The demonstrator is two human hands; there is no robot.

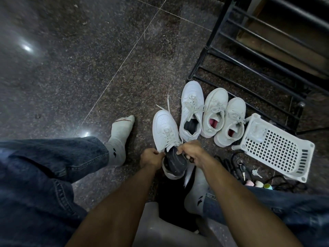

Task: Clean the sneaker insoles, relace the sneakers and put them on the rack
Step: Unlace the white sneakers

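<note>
Dark speckled granite floor (80,59) lies under us, with pale grout lines and two glints of light. Nearest, we sit in blue jeans (44,166) on a pale stool (160,227), grey socks on both feet. Between our knees we hold a white sneaker (165,129), toe pointing away, its heel lifted off the floor and its laces loose past the toe. Our left hand (151,158) pinches the collar edge on its left side, fingers curled. Our right hand (191,151) curls its grip over the right side of the opening, at the top of the dark insole (175,164) that stands half out of the shoe.

Just beyond, three more white sneakers stand side by side on the floor: one with a dark lining (192,111) touching the held shoe's side, then a pair with pink linings (225,116). Right of them a white perforated basket (277,148) lies tipped on its side. Near it we see keys (243,169), dark cables and small pastel objects we cannot identify.

Farthest, a black metal rack (249,56) stands at the upper right, its lowest bars just behind the sneakers' toes.
</note>
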